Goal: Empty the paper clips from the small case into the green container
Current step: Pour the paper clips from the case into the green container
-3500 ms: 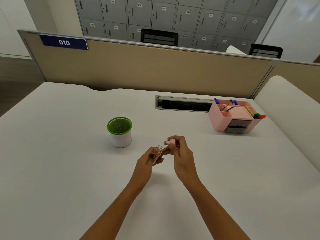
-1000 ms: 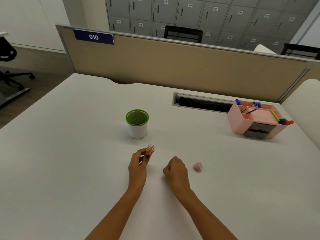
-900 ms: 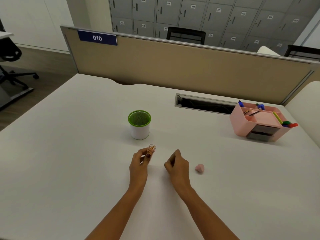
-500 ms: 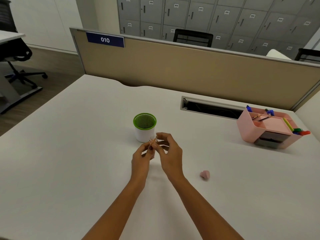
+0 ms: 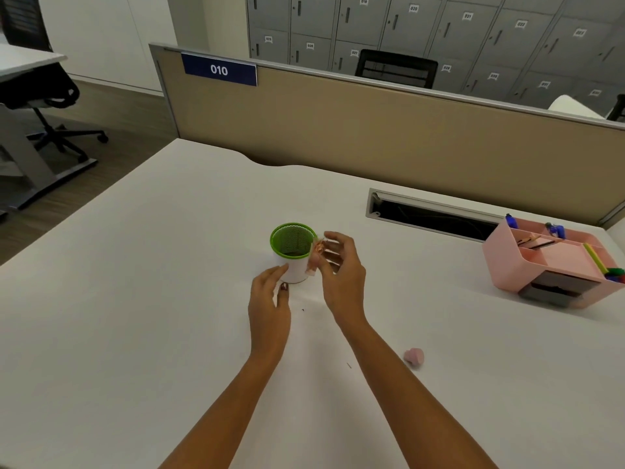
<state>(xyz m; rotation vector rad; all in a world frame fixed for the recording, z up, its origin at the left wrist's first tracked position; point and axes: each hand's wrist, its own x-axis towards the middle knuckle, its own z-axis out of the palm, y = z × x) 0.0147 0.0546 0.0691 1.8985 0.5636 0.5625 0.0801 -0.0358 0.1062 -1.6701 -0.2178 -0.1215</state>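
Note:
The green container (image 5: 293,244), a green mesh cup in a white sleeve, stands mid-table. My right hand (image 5: 342,273) pinches the small case (image 5: 316,256), a clear pinkish tube with copper-coloured paper clips showing at its top, right beside the container's right rim. The case is roughly upright, tilted slightly toward the cup. My left hand (image 5: 269,301) is just in front of the container's base, fingers apart, fingertips close to the white sleeve and holding nothing. The case's pink lid (image 5: 414,357) lies on the table to the right of my right forearm.
A pink desk organizer (image 5: 554,265) with pens stands at the right. A cable slot (image 5: 433,216) is cut into the white table (image 5: 135,299) behind it. A beige partition (image 5: 372,130) closes off the back. An office chair (image 5: 44,106) stands off the left edge.
The case has passed from my left hand to my right, which has carried it up to the container's rim. My left hand has let go and dropped toward the container's base.

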